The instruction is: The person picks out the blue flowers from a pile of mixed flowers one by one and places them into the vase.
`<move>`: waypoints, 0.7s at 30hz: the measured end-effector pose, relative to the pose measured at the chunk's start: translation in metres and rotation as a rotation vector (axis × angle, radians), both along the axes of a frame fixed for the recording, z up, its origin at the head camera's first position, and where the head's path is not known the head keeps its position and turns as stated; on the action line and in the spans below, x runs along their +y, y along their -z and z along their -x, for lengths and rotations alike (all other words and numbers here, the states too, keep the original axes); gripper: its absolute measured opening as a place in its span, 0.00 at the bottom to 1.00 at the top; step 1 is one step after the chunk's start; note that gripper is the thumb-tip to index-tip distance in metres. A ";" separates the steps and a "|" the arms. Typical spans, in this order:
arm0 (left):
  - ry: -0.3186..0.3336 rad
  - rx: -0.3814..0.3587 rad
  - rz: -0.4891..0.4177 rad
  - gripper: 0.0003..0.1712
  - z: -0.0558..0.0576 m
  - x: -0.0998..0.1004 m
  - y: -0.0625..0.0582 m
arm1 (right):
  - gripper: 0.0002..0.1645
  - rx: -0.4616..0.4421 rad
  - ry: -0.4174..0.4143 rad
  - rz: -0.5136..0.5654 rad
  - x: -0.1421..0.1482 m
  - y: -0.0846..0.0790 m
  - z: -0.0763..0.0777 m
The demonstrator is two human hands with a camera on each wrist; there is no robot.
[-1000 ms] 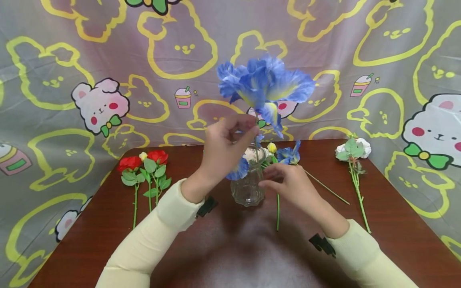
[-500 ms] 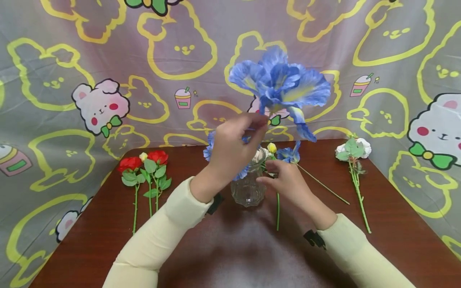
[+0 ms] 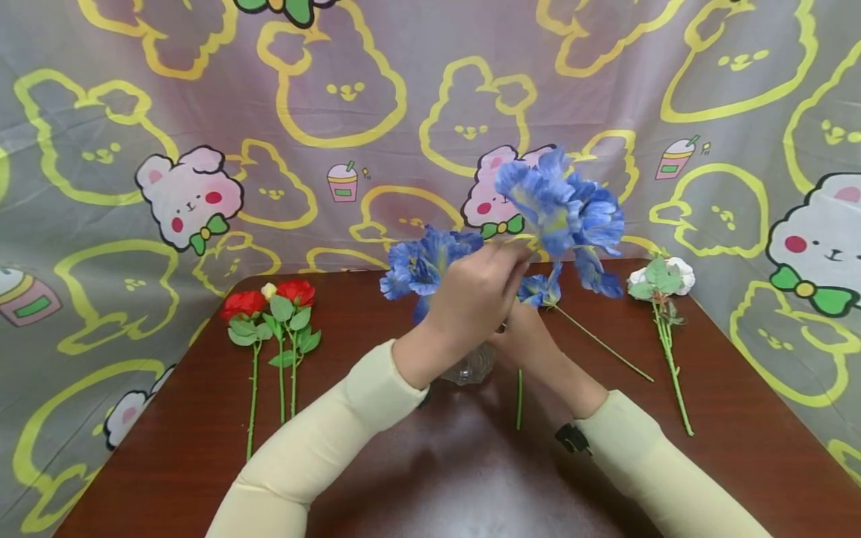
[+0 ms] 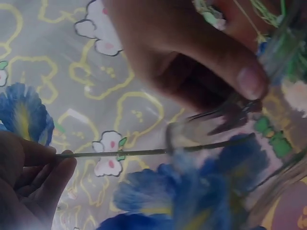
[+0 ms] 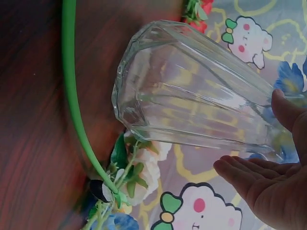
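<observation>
Blue and ruffled, a flower (image 3: 565, 202) rises over the dark brown bench (image 3: 403, 478), its stem (image 4: 115, 154) pinched between the thumb and fingers of a person's left hand (image 3: 471, 299). The stem runs to the rim of a clear glass vase (image 5: 187, 96), which stands upright on the bench. The right hand (image 3: 534, 336) is at the vase's neck, thumb and fingers parted on either side; whether they press on the glass cannot be told. More blue blooms (image 3: 427, 265) cluster at the vase's mouth. Red roses (image 3: 242, 304) lie at left, white flowers (image 3: 679, 276) at right, and another blue flower (image 3: 541, 288) rests between them and the vase. Behind hangs a grey cloth (image 3: 377, 45) printed with cartoon animals.
</observation>
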State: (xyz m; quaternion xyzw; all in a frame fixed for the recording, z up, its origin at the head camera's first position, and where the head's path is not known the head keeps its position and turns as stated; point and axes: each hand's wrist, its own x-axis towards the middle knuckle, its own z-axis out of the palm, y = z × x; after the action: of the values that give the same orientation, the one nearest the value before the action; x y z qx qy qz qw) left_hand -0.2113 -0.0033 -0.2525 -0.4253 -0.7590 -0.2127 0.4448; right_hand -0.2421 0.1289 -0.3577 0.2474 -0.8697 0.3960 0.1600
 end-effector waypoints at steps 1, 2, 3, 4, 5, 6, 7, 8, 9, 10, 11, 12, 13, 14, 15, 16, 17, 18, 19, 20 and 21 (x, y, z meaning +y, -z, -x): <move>-0.023 0.005 0.014 0.07 0.002 0.001 0.002 | 0.09 -0.014 0.008 0.003 -0.001 0.000 0.000; -0.047 0.010 0.029 0.07 0.003 0.002 0.004 | 0.09 -0.017 0.021 -0.003 -0.002 0.000 0.000; -0.076 0.014 0.047 0.07 0.005 0.002 0.006 | 0.09 -0.022 0.032 -0.005 -0.002 0.000 0.000; -0.107 0.018 0.071 0.08 0.006 0.003 0.008 | 0.09 -0.018 0.042 -0.013 -0.003 0.000 0.000; -0.135 0.017 0.096 0.08 0.008 0.004 0.009 | 0.09 -0.013 0.056 -0.018 -0.003 0.000 0.000; -0.158 0.013 0.120 0.08 0.009 0.004 0.011 | 0.09 -0.004 0.064 -0.025 -0.003 0.001 -0.001; -0.179 0.007 0.141 0.08 0.011 0.005 0.013 | 0.10 0.004 0.067 -0.030 -0.004 0.001 -0.001; -0.199 -0.001 0.160 0.08 0.012 0.005 0.014 | 0.09 0.013 0.071 -0.037 -0.004 0.002 -0.001; -0.217 -0.010 0.179 0.07 0.013 0.005 0.016 | 0.08 0.012 0.070 -0.033 -0.004 0.003 -0.001; -0.232 -0.019 0.193 0.06 0.015 0.005 0.017 | 0.08 0.014 0.068 -0.034 -0.004 0.003 -0.001; -0.243 -0.028 0.202 0.06 0.016 0.005 0.019 | 0.07 0.010 0.065 -0.030 -0.004 0.004 -0.001; -0.253 -0.036 0.208 0.05 0.017 0.005 0.021 | 0.05 0.006 0.061 -0.026 -0.004 0.005 -0.001; -0.266 -0.042 0.216 0.05 0.018 0.005 0.022 | 0.05 -0.005 0.058 -0.016 -0.004 0.006 -0.001; -0.275 -0.048 0.224 0.06 0.019 0.005 0.023 | 0.05 -0.014 0.055 -0.009 -0.004 0.006 -0.001; -0.286 -0.055 0.233 0.07 0.020 0.005 0.024 | 0.08 -0.020 0.055 -0.004 -0.004 0.006 -0.001; -0.299 -0.061 0.244 0.07 0.021 0.005 0.025 | 0.10 -0.024 0.054 -0.001 -0.004 0.007 -0.001; -0.310 -0.071 0.257 0.07 0.022 0.005 0.025 | 0.13 -0.028 0.051 0.003 -0.004 0.007 -0.001; -0.323 -0.083 0.271 0.07 0.023 0.005 0.026 | 0.16 -0.033 0.047 0.007 -0.004 0.007 -0.001; -0.338 -0.090 0.283 0.07 0.024 0.004 0.026 | 0.18 -0.041 0.040 0.013 -0.004 0.007 -0.001; -0.351 -0.099 0.293 0.06 0.025 0.004 0.026 | 0.20 -0.048 0.034 0.013 -0.004 0.007 -0.001; -0.366 -0.108 0.304 0.06 0.026 0.004 0.026 | 0.23 -0.054 0.024 0.017 -0.004 0.007 -0.001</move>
State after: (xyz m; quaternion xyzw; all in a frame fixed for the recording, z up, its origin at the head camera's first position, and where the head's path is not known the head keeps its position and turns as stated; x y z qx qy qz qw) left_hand -0.2369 0.0002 -0.2784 -0.3307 -0.8693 -0.0344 0.3657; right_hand -0.2415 0.1250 -0.3649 0.2247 -0.8733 0.4079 0.1433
